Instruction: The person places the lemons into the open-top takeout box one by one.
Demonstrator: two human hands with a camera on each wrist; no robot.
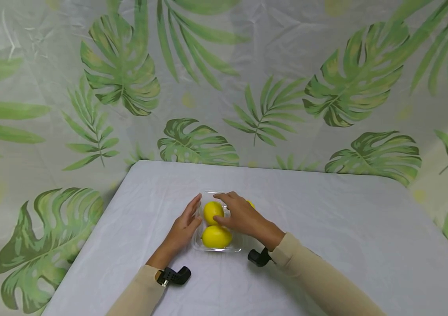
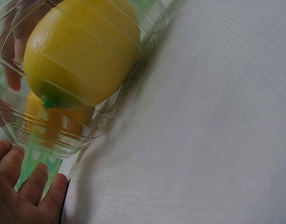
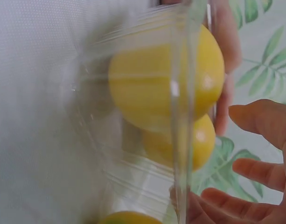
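A clear plastic container [image 1: 217, 249] stands on the table with two yellow lemons inside. The nearer lemon [image 1: 216, 237] lies sideways; the farther lemon [image 1: 213, 212] sits just behind it. My left hand [image 1: 184, 226] is at the container's left side with fingers extended; whether it touches the wall I cannot tell. Over the container's right side reaches my right hand [image 1: 241, 215], thumb and fingers spread apart and nothing between them in the right wrist view. Another lemon [image 3: 129, 218] lies outside the container on the right, mostly hidden behind my right hand in the head view.
A white cloth covers the table [image 1: 326, 219]. Behind it hangs a pale sheet [image 1: 271, 57] printed with green leaves. Black wrist cameras sit on both wrists, below the hands.
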